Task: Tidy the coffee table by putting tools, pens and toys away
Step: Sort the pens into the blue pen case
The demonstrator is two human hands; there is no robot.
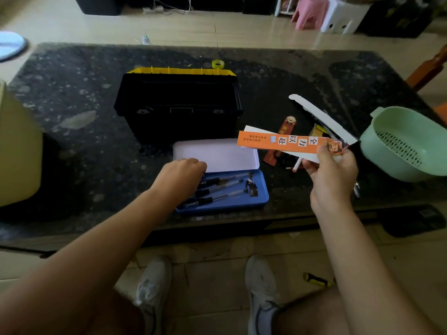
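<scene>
1. Head view, far left: a pale yellow bin stands against the end of the dark speckled coffee table.
2. Further along, a black toolbox sits on the table with its yellow lid thrown back. A roll of yellow-green tape stands just behind the lid.
3. The left hand is knuckles up over the left end of the pencil case. Its fingers are bent down onto the pens, but their tips are hidden, so I cannot tell whether they grip one.
4. The blue pencil case lies open in front of the toolbox, with the white inside of its lid facing up. Several black pens lie lengthwise in the tray, and a small dark metal piece sits at the right end.
5. Right of the case, a red bookmark lies flat on the table.
6. The right hand is raised above the table, thumb and fingers pinching the end of an orange bookmark. A white slip of paper sits behind the bookmark.
7. A white stick with a red tip shows at its fingers, held or not I cannot tell.
8. Behind the hand, a long white card flap slants upward.
9. Far right, a mint-green colander sits at the table's edge.
10. A yellow-and-black tool lies on the floor tiles by the person's right leg.
</scene>
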